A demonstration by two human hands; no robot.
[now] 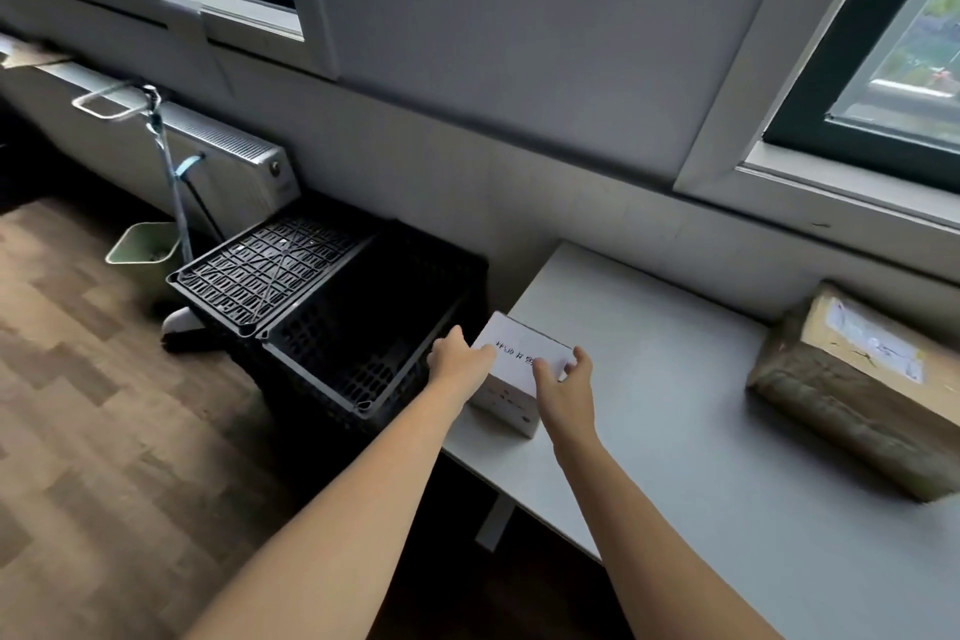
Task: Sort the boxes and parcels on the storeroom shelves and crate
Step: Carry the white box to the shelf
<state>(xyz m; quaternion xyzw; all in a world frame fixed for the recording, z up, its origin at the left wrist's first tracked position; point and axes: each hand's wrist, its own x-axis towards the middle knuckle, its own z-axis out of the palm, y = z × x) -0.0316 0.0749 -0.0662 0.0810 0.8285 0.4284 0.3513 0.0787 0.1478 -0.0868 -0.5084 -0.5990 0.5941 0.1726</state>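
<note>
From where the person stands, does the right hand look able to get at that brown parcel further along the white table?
Probably yes. The right hand is busy on the white box along with the left hand, but the table between it and the brown parcel lies bare, so nothing blocks the way.

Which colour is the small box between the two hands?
White box, with dark print on top; head view.

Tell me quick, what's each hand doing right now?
Left hand: closed on the white box, gripping its left side.
Right hand: closed on the same box, fingers on top.
</note>
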